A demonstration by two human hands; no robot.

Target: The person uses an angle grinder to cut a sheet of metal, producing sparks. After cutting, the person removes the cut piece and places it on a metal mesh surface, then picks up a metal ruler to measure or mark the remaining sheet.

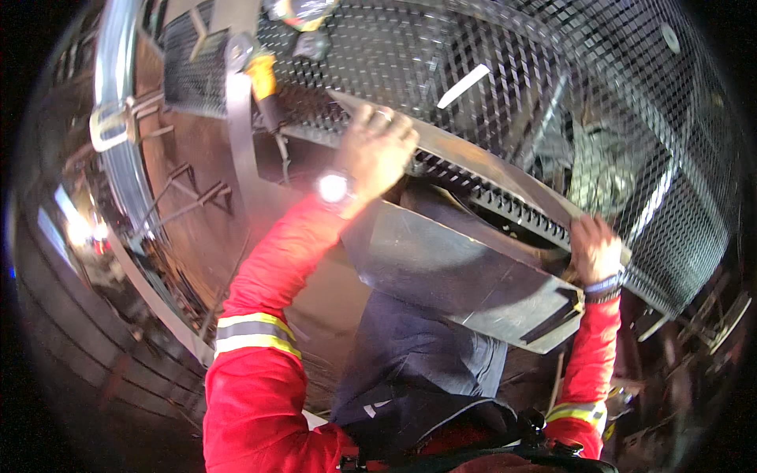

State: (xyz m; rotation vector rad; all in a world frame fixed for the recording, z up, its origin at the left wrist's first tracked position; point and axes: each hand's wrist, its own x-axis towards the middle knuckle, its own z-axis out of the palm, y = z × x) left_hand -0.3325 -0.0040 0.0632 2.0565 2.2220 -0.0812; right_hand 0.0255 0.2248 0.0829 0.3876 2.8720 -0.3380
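A long flat metal strip [493, 167], dull grey with brownish patches, lies aslant along the near edge of a dark expanded-metal mesh [378, 67]. My left hand [378, 150] is closed over its left part, fingers curled across the far edge. Near the strip's right end, my right hand [595, 248] grips it too, thumb side hidden. Below the strip and closer to my body is a bent grey sheet-metal panel [465, 272], with a dark gap between the two. The mesh's toothed cut edge [505, 199] shows just under the strip.
A yellow and black angle grinder [264, 83] rests on the mesh's left side, beside a flat metal bar [240, 134]. A pale short strip [464, 86] lies on the mesh. Crumpled greyish material [603, 162] shows through the mesh at right. A clamp-like bracket [110, 126] is far left.
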